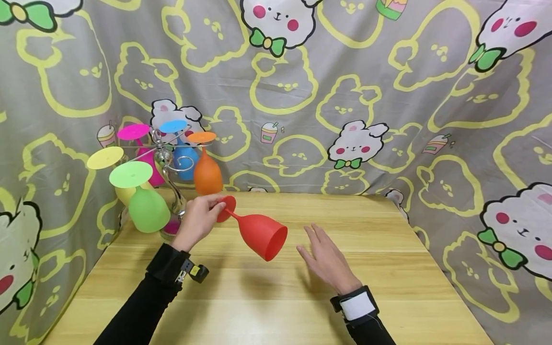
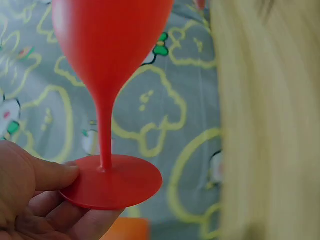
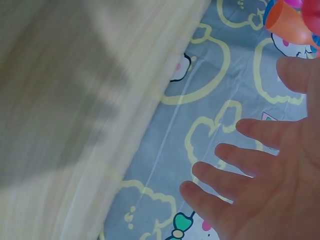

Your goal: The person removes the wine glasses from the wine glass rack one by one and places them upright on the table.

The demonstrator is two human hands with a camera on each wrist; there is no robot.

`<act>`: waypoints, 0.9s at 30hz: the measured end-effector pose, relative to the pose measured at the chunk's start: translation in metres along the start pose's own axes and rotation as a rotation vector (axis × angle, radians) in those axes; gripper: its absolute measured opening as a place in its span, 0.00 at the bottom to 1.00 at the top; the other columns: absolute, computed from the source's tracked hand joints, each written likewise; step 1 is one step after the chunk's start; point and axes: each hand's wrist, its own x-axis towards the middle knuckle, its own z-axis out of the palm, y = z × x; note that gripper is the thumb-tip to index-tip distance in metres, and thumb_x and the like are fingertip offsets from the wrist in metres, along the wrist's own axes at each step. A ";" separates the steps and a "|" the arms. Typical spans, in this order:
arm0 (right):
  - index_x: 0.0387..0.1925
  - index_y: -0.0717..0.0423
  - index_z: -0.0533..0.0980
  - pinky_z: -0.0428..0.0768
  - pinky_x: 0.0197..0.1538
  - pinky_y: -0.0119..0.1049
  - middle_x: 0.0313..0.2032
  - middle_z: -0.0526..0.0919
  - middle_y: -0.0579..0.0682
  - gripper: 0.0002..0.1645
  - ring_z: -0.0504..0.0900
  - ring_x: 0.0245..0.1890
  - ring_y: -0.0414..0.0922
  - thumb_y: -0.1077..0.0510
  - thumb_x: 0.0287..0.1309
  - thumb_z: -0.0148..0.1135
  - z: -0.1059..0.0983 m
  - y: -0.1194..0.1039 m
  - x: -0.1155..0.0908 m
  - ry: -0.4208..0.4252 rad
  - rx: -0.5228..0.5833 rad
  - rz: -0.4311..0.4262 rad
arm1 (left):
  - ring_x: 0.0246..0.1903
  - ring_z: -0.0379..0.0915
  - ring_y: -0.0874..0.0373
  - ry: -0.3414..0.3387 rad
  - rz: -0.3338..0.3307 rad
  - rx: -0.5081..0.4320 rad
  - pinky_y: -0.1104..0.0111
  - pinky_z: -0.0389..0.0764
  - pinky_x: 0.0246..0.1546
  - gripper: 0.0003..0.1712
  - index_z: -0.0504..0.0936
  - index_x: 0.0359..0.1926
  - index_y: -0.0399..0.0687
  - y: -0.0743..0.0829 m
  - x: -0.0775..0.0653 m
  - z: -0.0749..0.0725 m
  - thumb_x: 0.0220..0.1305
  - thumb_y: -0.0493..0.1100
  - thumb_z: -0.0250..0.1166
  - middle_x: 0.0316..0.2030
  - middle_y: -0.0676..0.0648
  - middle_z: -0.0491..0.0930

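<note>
My left hand (image 1: 200,218) pinches a red wine glass (image 1: 260,235) by its round foot. In the head view the glass is tilted above the table, its open mouth facing right and down. The left wrist view shows the thumb on top of the red foot (image 2: 120,182) and the fingers beneath it. To the right of the bowl, my right hand (image 1: 327,261) is held out over the table, apart from the glass. Its fingers are spread and hold nothing, as the right wrist view of that hand (image 3: 260,170) also shows.
Left of the hands, a metal glass rack (image 1: 172,179) carries upside-down wine glasses: green (image 1: 148,208), yellow (image 1: 105,157), pink (image 1: 134,131), blue (image 1: 185,160) and orange (image 1: 208,175). A wooden table (image 1: 345,215) lies below. Patterned grey cloth (image 1: 293,105) hangs behind and at both sides.
</note>
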 end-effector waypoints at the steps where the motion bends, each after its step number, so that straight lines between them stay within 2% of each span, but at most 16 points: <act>1: 0.68 0.54 0.57 0.61 0.65 0.51 0.68 0.55 0.56 0.40 0.56 0.67 0.54 0.36 0.63 0.45 -0.001 -0.001 0.000 0.006 -0.001 -0.004 | 0.33 0.80 0.55 -0.015 -0.046 -0.037 0.66 0.79 0.30 0.14 0.81 0.48 0.44 -0.004 -0.002 0.004 0.63 0.43 0.60 0.37 0.46 0.84; 3: 0.68 0.54 0.57 0.63 0.64 0.51 0.68 0.56 0.56 0.40 0.57 0.67 0.53 0.36 0.62 0.46 -0.003 -0.002 0.001 0.019 0.003 -0.012 | 0.35 0.81 0.55 -0.045 -0.130 -0.137 0.66 0.81 0.32 0.15 0.81 0.49 0.43 -0.012 -0.006 0.013 0.63 0.42 0.60 0.37 0.45 0.84; 6: 0.68 0.53 0.57 0.64 0.63 0.51 0.68 0.57 0.55 0.40 0.57 0.67 0.51 0.37 0.61 0.48 -0.005 -0.005 0.003 0.033 0.014 -0.017 | 0.35 0.82 0.54 -0.083 -0.250 -0.341 0.65 0.83 0.34 0.15 0.79 0.49 0.39 -0.023 -0.014 0.027 0.64 0.40 0.59 0.38 0.41 0.83; 10: 0.68 0.52 0.56 0.66 0.62 0.51 0.67 0.58 0.53 0.41 0.58 0.66 0.50 0.37 0.60 0.51 -0.007 -0.011 0.005 0.052 0.041 -0.017 | 0.35 0.81 0.53 -0.118 -0.365 -0.591 0.64 0.83 0.34 0.14 0.79 0.48 0.36 -0.031 -0.025 0.047 0.63 0.38 0.58 0.40 0.38 0.82; 19: 0.68 0.50 0.56 0.69 0.60 0.49 0.65 0.62 0.47 0.41 0.61 0.64 0.45 0.40 0.58 0.56 -0.011 -0.022 0.011 0.105 0.211 -0.085 | 0.37 0.80 0.52 -0.171 -0.478 -0.977 0.60 0.81 0.39 0.16 0.76 0.50 0.31 -0.032 -0.045 0.089 0.62 0.35 0.58 0.41 0.38 0.80; 27: 0.66 0.42 0.58 0.75 0.54 0.46 0.62 0.64 0.42 0.42 0.65 0.60 0.42 0.44 0.52 0.64 -0.007 -0.032 0.014 0.106 0.382 -0.150 | 0.42 0.80 0.52 -0.267 -0.553 -1.207 0.62 0.79 0.44 0.24 0.70 0.56 0.28 -0.023 -0.062 0.121 0.62 0.38 0.60 0.44 0.39 0.80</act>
